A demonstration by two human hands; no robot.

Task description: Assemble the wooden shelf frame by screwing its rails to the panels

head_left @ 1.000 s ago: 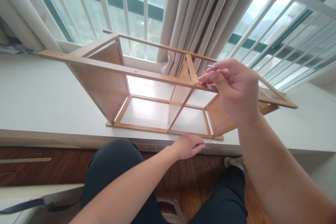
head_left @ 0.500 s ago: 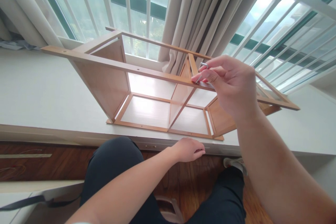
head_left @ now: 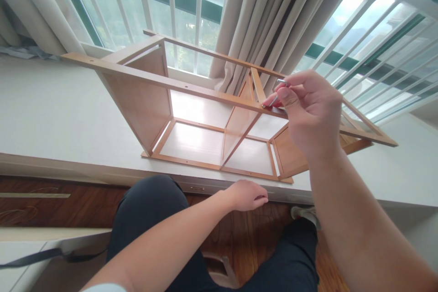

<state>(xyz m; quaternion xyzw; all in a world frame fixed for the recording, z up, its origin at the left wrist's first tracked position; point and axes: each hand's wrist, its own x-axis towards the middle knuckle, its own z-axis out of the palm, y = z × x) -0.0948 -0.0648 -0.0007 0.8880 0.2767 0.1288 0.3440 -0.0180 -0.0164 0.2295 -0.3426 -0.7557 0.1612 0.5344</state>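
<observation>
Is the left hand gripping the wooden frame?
No, the left hand rests curled at the ledge edge, apart from the frame, while the right hand works a hex key.

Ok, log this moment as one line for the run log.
right hand: pinching hex key at screw on wooden shelf frame rail | left hand: resting at white ledge edge | frame: on ledge

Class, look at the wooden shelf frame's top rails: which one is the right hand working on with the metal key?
The nearer front rail: the right hand presses the metal key onto it. The far rail is untouched.
</observation>
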